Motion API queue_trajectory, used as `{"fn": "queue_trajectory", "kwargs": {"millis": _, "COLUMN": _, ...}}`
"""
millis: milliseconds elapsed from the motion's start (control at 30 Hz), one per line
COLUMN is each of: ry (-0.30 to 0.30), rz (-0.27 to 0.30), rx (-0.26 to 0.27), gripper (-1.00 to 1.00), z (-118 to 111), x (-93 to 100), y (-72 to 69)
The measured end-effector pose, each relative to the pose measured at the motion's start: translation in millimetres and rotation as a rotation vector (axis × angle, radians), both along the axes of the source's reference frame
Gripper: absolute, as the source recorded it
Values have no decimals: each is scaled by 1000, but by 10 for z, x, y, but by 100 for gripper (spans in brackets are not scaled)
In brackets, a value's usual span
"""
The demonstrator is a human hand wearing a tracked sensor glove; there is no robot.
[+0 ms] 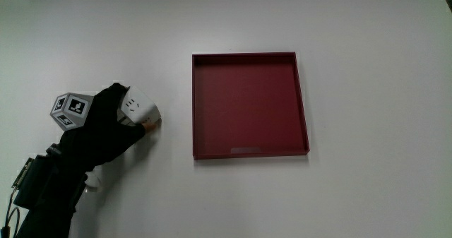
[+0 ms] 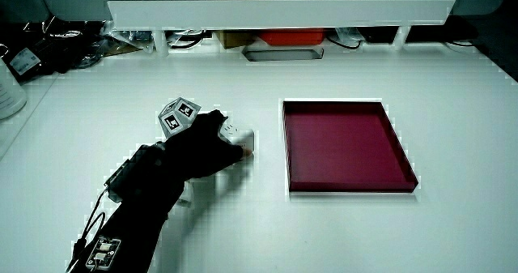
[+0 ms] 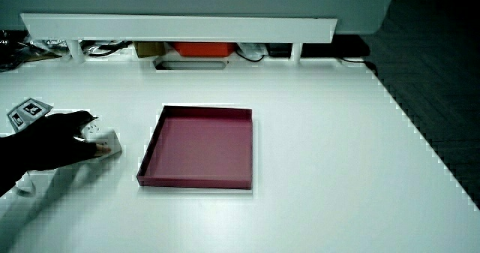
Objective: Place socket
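A white socket (image 1: 140, 107) rests on the white table beside a square dark red tray (image 1: 249, 150). The gloved hand (image 1: 109, 125) lies over the socket with its fingers wrapped around it, and a fingertip (image 1: 148, 127) shows at the edge that faces the tray. A patterned cube (image 1: 70, 109) sits on the back of the hand. Both side views show the socket (image 2: 238, 135) (image 3: 103, 138) under the hand (image 2: 202, 143) (image 3: 52, 138), a short gap away from the tray (image 2: 348, 184) (image 3: 196, 181). Nothing lies in the tray.
A low white partition (image 2: 279, 12) (image 3: 180, 26) runs along the table's edge farthest from the person, with cables and an orange box (image 2: 293, 36) under it. A small white object (image 1: 93, 183) lies under the forearm.
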State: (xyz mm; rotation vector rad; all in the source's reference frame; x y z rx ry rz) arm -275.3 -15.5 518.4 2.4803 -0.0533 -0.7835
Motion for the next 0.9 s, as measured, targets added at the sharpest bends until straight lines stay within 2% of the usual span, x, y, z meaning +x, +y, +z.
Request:
{"fn": "queue_trajectory", "kwargs": {"millis": 100, "ry": 26, "rz": 3, "rx": -8, "gripper": -44, "z": -38, "x": 4, "y": 15}}
{"fn": "queue_trajectory", "kwargs": {"millis": 133, "ry": 22, "rz": -21, "rx": 1, "gripper": -50, "z": -51, "x": -8, "y": 30}}
{"fn": "queue_trajectory", "kwargs": {"millis": 167, "ry": 41, "rz": -5, "rx": -3, "gripper": -56, "z": -33, "x": -23, "y": 43}}
{"fn": "queue_trajectory", "kwargs": {"millis": 200, "ry": 38, "rz": -10, "rx": 27, "gripper": -61, "z": -89, "x": -1, "y": 53}}
{"fn": "queue_trajectory", "kwargs": {"millis": 233, "ry": 51, "rz": -16, "rx": 25, "gripper": -67, "z": -102, "x": -11, "y": 71}}
{"fn": "queue_trajectory", "kwargs": {"millis": 267, "ry": 59, "rz": -11, "rx": 53, "gripper": -72, "z": -124, "x": -24, "y": 86}}
{"fn": "queue_trajectory", "kwargs": {"millis": 333, "ry": 70, "rz": -24, "rx": 55, "gripper": -83, "z": -200, "x": -35, "y": 127}}
{"fn": "queue_trajectory", "kwargs": {"millis": 400, "ry": 70, "rz": 4, "rx": 77, "gripper": -94, "z": -276, "x": -34, "y": 162}}
{"fn": "queue_trajectory", "kwargs": {"millis": 467, "ry": 36, "rz": 8, "rx": 57, "gripper": -100, "z": -382, "x": -12, "y": 227}}
{"fn": "queue_trajectory", "kwargs": {"millis": 500, "ry": 47, "rz": 20, "rx": 70, "gripper": -100, "z": -398, "x": -14, "y": 262}}
{"fn": "queue_trajectory", "kwargs": {"millis": 533, "ry": 30, "rz": 6, "rx": 28, "gripper": -100, "z": -458, "x": -3, "y": 308}}
{"fn": "queue_trajectory", "kwargs": {"millis": 600, "ry": 124, "rz": -9, "rx": 70, "gripper": -100, "z": -502, "x": -24, "y": 413}}
{"fn": "queue_trajectory", "kwargs": {"millis": 633, "ry": 96, "rz": 10, "rx": 68, "gripper": -100, "z": -597, "x": -3, "y": 448}}
{"fn": "queue_trajectory", "kwargs": {"millis": 667, "ry": 125, "rz": -30, "rx": 8, "gripper": -100, "z": -642, "x": 0, "y": 494}}
{"fn": "queue_trajectory", "kwargs": {"millis": 733, "ry": 112, "rz": 77, "rx": 92, "gripper": -100, "z": -760, "x": 10, "y": 535}}
{"fn": "queue_trajectory", "kwargs": {"millis": 767, "ry": 61, "rz": 106, "rx": 74, "gripper": -100, "z": -854, "x": 42, "y": 554}}
{"fn": "queue_trajectory", "kwargs": {"millis": 800, "ry": 18, "rz": 109, "rx": 21, "gripper": -100, "z": -953, "x": 88, "y": 580}}
{"fn": "queue_trajectory", "kwargs": {"millis": 833, "ry": -10, "rz": 124, "rx": -5, "gripper": -100, "z": -1020, "x": 127, "y": 608}}
{"fn": "queue_trajectory", "kwargs": {"millis": 867, "ry": -61, "rz": 190, "rx": 29, "gripper": -100, "z": -1119, "x": 194, "y": 624}}
{"fn": "queue_trajectory", "kwargs": {"millis": 900, "ry": -72, "rz": 238, "rx": 36, "gripper": -100, "z": -1160, "x": 252, "y": 650}}
